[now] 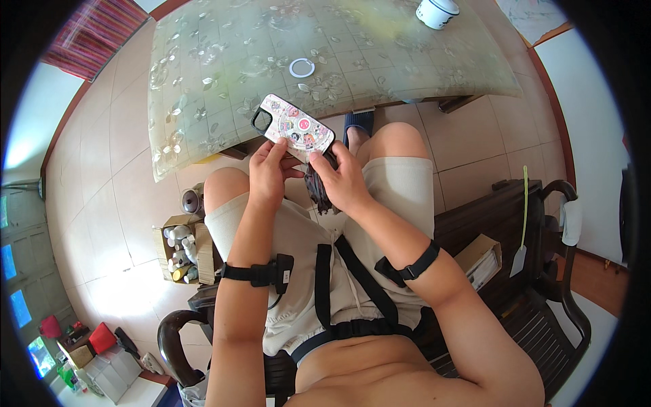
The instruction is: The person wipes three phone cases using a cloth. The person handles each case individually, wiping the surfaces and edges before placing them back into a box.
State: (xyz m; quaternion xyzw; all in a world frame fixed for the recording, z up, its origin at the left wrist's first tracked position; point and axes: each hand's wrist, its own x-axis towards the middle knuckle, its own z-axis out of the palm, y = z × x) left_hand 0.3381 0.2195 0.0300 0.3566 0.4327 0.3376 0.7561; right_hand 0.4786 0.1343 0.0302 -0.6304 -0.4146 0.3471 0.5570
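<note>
Both hands hold a phone case [295,127] over the near edge of the table. The case is pink and white with cartoon figures, and its dark rim surrounds a large camera cutout at the upper left. My left hand [271,170] pinches the lower left edge, thumb on the printed face. At the lower right corner, my right hand [341,175] grips the case with its thumb on top. A dark crumpled cloth [319,188] hangs below the case from my right hand. Whether a phone sits inside the case cannot be seen.
On the table's floral plastic cover [213,102] lie a round grey-and-white ring [302,67] and a lidded white enamel pot [437,12]. A carton of bottles [180,249] stands on the floor at left. A small cardboard box [478,262] rests on the dark wooden bench [452,224] at right.
</note>
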